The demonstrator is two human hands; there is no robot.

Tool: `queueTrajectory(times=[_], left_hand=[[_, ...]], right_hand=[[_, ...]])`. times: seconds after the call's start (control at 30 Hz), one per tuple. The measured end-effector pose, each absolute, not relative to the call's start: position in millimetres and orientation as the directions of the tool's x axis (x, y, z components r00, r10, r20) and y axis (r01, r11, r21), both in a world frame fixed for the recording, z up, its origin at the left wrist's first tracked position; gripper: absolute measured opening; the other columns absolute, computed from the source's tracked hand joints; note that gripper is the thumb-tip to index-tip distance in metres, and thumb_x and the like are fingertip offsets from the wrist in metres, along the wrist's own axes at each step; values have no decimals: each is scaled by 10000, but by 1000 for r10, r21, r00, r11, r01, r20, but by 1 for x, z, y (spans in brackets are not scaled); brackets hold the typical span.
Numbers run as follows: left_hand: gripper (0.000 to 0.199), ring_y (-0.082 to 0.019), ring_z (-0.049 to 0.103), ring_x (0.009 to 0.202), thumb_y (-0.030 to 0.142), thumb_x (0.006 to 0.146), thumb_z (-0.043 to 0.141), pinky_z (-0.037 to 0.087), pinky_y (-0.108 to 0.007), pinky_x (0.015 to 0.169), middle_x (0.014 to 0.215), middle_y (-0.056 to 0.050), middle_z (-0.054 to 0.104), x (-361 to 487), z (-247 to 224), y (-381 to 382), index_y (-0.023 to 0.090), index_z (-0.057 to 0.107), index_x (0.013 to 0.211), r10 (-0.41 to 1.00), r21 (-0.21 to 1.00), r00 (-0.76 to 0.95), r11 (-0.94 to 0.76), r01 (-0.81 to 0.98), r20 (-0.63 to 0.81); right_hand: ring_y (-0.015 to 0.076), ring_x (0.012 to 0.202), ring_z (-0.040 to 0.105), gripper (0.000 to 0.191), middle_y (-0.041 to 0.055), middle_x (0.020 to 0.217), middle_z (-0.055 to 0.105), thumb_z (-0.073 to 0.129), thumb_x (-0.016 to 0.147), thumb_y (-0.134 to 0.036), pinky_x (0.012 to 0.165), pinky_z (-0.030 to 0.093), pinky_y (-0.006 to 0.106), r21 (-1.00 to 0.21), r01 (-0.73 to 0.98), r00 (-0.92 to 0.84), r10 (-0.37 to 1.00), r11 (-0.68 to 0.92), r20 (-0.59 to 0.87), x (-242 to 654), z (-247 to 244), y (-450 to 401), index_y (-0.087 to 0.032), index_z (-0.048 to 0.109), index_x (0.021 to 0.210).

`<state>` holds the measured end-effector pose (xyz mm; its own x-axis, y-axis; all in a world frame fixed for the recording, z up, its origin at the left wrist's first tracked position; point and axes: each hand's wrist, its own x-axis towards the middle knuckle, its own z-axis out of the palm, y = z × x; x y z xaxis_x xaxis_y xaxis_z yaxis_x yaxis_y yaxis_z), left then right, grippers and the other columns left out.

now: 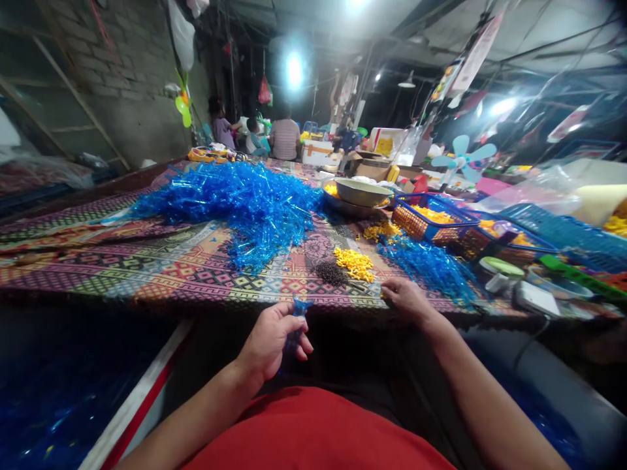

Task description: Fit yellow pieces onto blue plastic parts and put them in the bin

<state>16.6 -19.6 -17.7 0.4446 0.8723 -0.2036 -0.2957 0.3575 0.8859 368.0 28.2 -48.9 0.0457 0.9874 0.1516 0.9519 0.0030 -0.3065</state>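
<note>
My left hand [274,336] is closed around a clear blue plastic piece [300,305], whose flared end sticks up past the thumb; the rest of it is hidden by my fingers. At the table's front edge, my right hand [404,299] has its fingers pinched together, and what they hold, if anything, is too small to make out. Close to that hand lie a pile of small yellow plastic pieces [355,264] and a heap of tiny dark beads [332,273]. Blue plastic tubes [235,196] form a large heap beyond my left hand. A smaller heap of blue tubes [434,264] lies to the right.
A patterned cloth [196,261] covers the table. Metal bowls [363,192] and a blue basket [438,225] of yellow pieces stand behind the piles. At right are a white device [537,298] with a cable and a small fan [463,158]. People [285,137] sit farther back.
</note>
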Motion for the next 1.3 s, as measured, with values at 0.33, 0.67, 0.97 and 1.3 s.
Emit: queueTrajectory(times=[0.33,0.67,0.97,1.3], left_hand=[[136,-150,617,500,193,696,570,484,-261,440,725,-7,559,15,-14,-20,142,483,788,870,868,426,396,-300,-250],[149,-152,624,504,191,685,582,521,-293,508,695,-30,606,35,-10,-27,131,525,809,877,916,404,356,-185,-259],[168,-156,622,515,176,687,560,524,-282,516,614,-8,595,36,-14,-31,136,548,850,886,933,406,317,-173,-225],[118,-131,553,399,263,783,442,464,-232,373,526,18,546,33,-20,-26,165,507,776,926,986,349,165,-32,-143]], right_hand=[[175,677,595,195,52,732,672,556,725,-300,626,432,244,-363,922,-91,986,135,136,373,-40,17,-169,700,708],[149,647,579,100,17,702,630,601,808,-292,625,476,279,-629,500,-225,790,596,570,215,-8,-22,-210,650,780],[123,624,556,132,34,718,588,539,850,-208,560,460,235,-447,516,-337,654,730,678,190,-16,-18,-198,650,780],[152,689,547,218,60,803,572,441,878,-136,561,476,255,-358,550,-369,604,754,707,185,-30,-21,-223,595,1006]])
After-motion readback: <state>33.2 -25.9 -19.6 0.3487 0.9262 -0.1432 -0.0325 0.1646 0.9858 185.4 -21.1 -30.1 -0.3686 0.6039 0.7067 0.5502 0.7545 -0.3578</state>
